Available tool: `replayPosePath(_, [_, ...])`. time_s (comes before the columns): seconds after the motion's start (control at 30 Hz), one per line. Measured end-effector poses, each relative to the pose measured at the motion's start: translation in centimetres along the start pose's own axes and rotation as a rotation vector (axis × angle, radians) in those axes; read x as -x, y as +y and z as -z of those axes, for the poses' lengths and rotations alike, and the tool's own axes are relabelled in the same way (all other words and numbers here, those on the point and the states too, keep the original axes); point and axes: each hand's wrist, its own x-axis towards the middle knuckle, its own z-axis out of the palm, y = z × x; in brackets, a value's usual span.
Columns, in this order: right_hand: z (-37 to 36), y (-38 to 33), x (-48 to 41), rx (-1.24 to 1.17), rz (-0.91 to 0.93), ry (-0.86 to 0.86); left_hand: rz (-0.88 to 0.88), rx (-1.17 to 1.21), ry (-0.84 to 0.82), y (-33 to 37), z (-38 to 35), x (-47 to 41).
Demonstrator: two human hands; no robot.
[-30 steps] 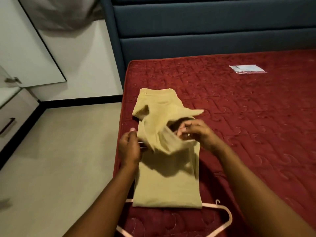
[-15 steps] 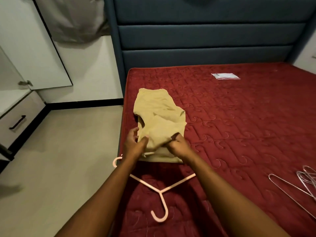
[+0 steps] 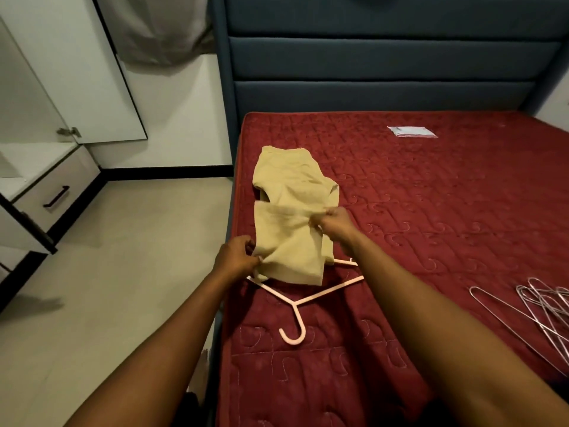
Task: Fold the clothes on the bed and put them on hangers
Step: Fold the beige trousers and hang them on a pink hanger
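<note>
A folded pair of tan trousers [image 3: 289, 211] lies near the left edge of the red mattress [image 3: 431, 211], its near end draped over the bar of a pink hanger [image 3: 295, 303] whose hook points toward me. My left hand [image 3: 237, 257] pinches the cloth at the hanger's left corner. My right hand [image 3: 334, 223] grips a fold of the trousers at their right edge, level with the middle of the garment.
Several wire hangers [image 3: 542, 309] lie at the right of the mattress. A small clear packet [image 3: 412, 131] sits near the blue headboard [image 3: 385, 57]. Left of the bed are pale floor and a white drawer unit [image 3: 55, 192].
The cloth has been pulled farther over the hanger bar toward me. My right hand has moved up and right to a fold at the garment's edge; my left stays at the hanger's left corner.
</note>
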Motion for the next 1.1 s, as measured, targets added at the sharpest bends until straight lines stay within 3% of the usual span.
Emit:
replayPosePath(0.1, [1.6, -3.9, -1.6, 0.155, 0.225, 0.26, 0.012, 0.073, 0.212, 1.2, 1.1, -1.0])
replayPosePath(0.17, [2.4, -6.0, -1.2, 0.066, 0.464, 0.339, 0.118, 0.333, 0.244, 2.6, 1.1, -1.3])
replayPosePath(0.23, [2.5, -6.5, 0.1, -0.024, 0.67, 0.269, 0.278, 0.686, 0.137, 3.3, 0.6, -1.7])
replayPosePath(0.3, [2.2, -4.7, 1.4, 0.121, 0.788, 0.147, 0.394, 0.984, -0.036, 3.1, 0.0, -2.2])
replayPosePath(0.4, [1.7, 1.4, 2.3, 0.387, 0.608, -0.194, 0.496, 1.175, -0.16, 1.2, -1.5, -3.2])
replayPosePath(0.47, [1.6, 4.8, 2.8, 0.612, 0.451, -0.363, 0.5, 1.102, -0.143, 0.1, -2.4, -3.0])
replayPosePath(0.53, [1.5, 6.6, 3.6, 0.687, 0.343, -0.389, 0.433, 0.884, -0.088, -1.0, -3.3, -2.8])
replayPosePath(0.6, [1.1, 6.6, 4.0, 0.743, 0.348, -0.267, 0.324, 0.656, -0.052, -1.1, -3.7, -2.3])
replayPosePath(0.7, [0.3, 5.9, 3.7, 0.879, 0.547, 0.002, 0.127, 0.369, 0.081, -0.5, -4.0, -1.6])
replayPosePath(0.73, [0.0, 5.7, 3.5, 0.838, 0.583, -0.017, 0.035, 0.276, 0.152, -0.4, -4.1, -1.7])
replayPosePath(0.8, [-0.9, 5.5, 3.7, 0.739, 0.597, -0.243, -0.165, 0.04, 0.251, -0.5, -4.0, -1.8])
replayPosePath(0.87, [-2.2, 5.9, 4.1, 0.83, 0.574, -0.444, -0.248, -0.26, 0.307, -0.7, -3.8, -2.3])
replayPosePath(0.93, [-3.7, 6.7, 4.3, 0.911, 0.577, -0.482, -0.161, -0.333, 0.388, -0.8, -3.5, -2.1])
replayPosePath(1.03, [-4.7, 7.2, 4.1, 0.886, 0.621, -0.427, 0.138, -0.117, 0.548, -1.2, -3.4, 0.2])
replayPosePath(1.1, [-4.8, 7.4, 3.9, 0.868, 0.66, -0.406, 0.315, -0.049, 0.501, -2.8, -4.4, 1.7])
